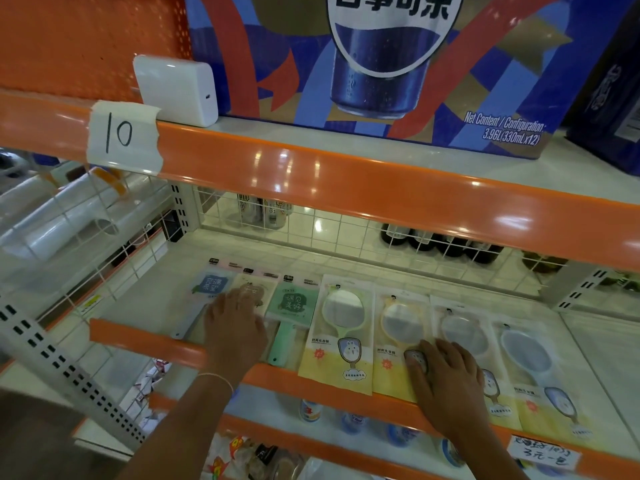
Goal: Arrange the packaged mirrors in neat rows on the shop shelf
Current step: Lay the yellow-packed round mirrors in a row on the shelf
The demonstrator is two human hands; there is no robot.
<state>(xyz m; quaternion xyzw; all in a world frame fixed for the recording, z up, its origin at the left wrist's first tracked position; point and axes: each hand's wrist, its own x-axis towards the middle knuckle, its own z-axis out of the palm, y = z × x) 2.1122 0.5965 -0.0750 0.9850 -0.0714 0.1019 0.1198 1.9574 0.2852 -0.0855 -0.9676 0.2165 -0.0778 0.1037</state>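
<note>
Several packaged hand mirrors lie flat in a row on the white shop shelf (145, 306). From the left come a blue one (207, 289), a beige one (258, 284) and a green one (294, 306), then several round mirrors in yellow packs (337, 341), (394, 344), (465, 336), (540, 368). My left hand (235, 327) rests flat, fingers straight, on the beige mirror. My right hand (446, 382) lies flat across the lower parts of two yellow packs, near the shelf's front edge.
An orange front rail (145, 341) edges the shelf. A white wire grid (346, 233) backs it, with dark bottles (446, 242) behind. The upper shelf carries a blue cola carton (398, 64), a white box (176, 88) and a taped label "10" (121, 133). Plastic rolls (69, 216) lie left.
</note>
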